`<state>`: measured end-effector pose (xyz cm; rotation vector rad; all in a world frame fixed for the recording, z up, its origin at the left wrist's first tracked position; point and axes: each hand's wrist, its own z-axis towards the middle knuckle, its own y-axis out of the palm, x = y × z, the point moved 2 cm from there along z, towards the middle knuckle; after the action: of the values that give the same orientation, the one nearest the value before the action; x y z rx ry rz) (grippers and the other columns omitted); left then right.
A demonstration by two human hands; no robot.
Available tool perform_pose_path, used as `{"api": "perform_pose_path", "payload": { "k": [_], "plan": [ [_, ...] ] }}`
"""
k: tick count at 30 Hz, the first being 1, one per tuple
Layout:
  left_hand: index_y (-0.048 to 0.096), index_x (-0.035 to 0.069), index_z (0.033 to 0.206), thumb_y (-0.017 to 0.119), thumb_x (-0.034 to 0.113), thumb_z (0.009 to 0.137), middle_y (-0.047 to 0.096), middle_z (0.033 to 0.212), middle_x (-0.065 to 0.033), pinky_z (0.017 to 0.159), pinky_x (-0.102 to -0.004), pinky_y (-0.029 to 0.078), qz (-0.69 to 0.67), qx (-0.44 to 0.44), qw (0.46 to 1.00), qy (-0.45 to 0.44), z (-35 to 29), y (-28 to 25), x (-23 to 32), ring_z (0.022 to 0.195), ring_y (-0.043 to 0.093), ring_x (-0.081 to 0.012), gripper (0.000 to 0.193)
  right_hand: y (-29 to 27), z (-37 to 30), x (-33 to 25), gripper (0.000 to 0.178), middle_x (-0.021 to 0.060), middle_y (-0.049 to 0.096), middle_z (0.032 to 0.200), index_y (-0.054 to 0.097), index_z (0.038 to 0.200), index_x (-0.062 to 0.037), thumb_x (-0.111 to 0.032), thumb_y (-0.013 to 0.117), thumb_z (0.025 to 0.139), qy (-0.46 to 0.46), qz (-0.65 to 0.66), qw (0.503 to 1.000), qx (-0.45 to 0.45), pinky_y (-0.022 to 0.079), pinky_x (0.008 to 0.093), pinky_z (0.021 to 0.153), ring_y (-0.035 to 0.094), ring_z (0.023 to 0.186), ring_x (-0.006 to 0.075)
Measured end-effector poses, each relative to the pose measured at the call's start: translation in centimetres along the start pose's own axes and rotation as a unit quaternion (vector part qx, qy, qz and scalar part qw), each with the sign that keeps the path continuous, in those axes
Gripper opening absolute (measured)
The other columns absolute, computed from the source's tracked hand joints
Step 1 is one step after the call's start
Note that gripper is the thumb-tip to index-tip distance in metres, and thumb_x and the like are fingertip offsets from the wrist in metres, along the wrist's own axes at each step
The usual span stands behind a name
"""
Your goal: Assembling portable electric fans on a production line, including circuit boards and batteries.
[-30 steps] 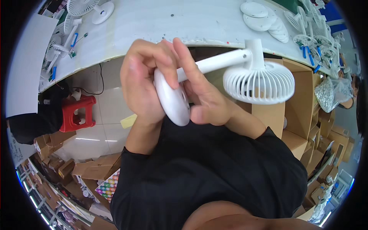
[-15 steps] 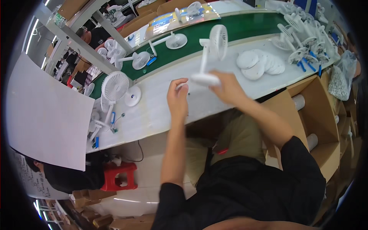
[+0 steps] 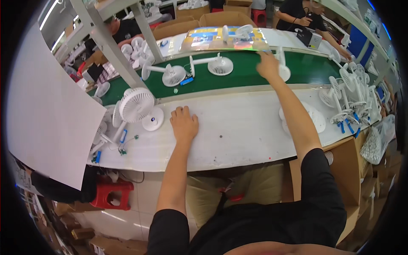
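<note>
My left hand (image 3: 185, 124) rests palm down on the white tabletop, its fingers slightly spread and holding nothing. My right arm stretches across to the green belt (image 3: 248, 70). There my right hand (image 3: 268, 67) is right beside a small white fan (image 3: 283, 71), partly seen with its round part on the belt. Blur hides the fingers, so I cannot tell whether they still touch the fan. To the left of my left hand stands an assembled white desk fan (image 3: 137, 105) next to a round white base (image 3: 153, 119).
White discs (image 3: 312, 119) lie partly under my right forearm. Fan parts with blue pieces (image 3: 348, 95) crowd the table's right end. More fans (image 3: 173, 75) lie on the belt. An open carton (image 3: 344, 165) stands at my right. Across the belt a person (image 3: 297, 17) handles something.
My right hand has carried the white fan from above the table forward to the belt. My left hand has come down onto the tabletop. The view has shifted as well.
</note>
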<state>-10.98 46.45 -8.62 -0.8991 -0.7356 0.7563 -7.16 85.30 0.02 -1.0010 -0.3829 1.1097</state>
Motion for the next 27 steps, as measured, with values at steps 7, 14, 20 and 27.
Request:
{"api": "perform_pose_path", "payload": {
  "k": [7, 14, 20, 27],
  "plan": [
    [0.058, 0.004, 0.112, 0.061, 0.022, 0.083, 0.053, 0.121, -0.0174, 0.093, -0.0435, 0.04, 0.018, 0.034, 0.999, 0.007, 2.8, -3.5, 1.4, 0.108, 0.048, -0.0354, 0.034, 3.1, 3.8, -21.4, 0.053, 0.0226, 0.068, 0.11, 0.051, 0.135, -0.0069, -0.026, 0.061, 0.087, 0.017, 0.287, 0.945, -0.157, 0.052, 0.0473, 0.087, 0.063, 0.106, 0.0432],
    [0.058, 0.003, 0.111, 0.062, 0.022, 0.083, 0.053, 0.119, -0.0169, 0.093, -0.0434, 0.039, -0.034, 0.005, 0.999, 0.003, -4.5, -0.8, 9.5, 0.107, 0.047, -0.0348, 0.033, 10.2, 1.0, -10.7, 0.056, 0.0202, 0.067, 0.115, 0.048, 0.139, -0.006, -0.025, 0.056, 0.087, 0.04, 0.244, 0.956, -0.155, 0.053, 0.0477, 0.089, 0.064, 0.106, 0.0393],
    [0.059, 0.003, 0.11, 0.062, 0.022, 0.082, 0.053, 0.118, -0.0167, 0.092, -0.0428, 0.039, -0.014, 0.015, 1.0, -0.016, -1.3, -1.9, 3.5, 0.106, 0.047, -0.0344, 0.033, 2.3, 5.3, -10.5, 0.044, 0.0195, 0.061, 0.109, 0.05, 0.131, 0.0032, -0.002, 0.053, 0.087, 0.132, 0.597, 0.778, -0.144, 0.061, 0.034, 0.078, 0.063, 0.092, 0.0258],
    [0.058, 0.004, 0.112, 0.062, 0.022, 0.082, 0.053, 0.119, -0.0157, 0.093, -0.0426, 0.039, -0.02, 0.011, 1.0, -0.011, -0.5, 0.0, 3.6, 0.105, 0.048, -0.0338, 0.035, -0.6, 7.8, -8.3, 0.034, 0.0232, 0.057, 0.105, 0.046, 0.124, 0.0105, 0.002, 0.051, 0.091, 0.21, 0.731, 0.638, -0.117, 0.061, 0.0387, 0.085, 0.061, 0.091, 0.0289]
  ]
}}
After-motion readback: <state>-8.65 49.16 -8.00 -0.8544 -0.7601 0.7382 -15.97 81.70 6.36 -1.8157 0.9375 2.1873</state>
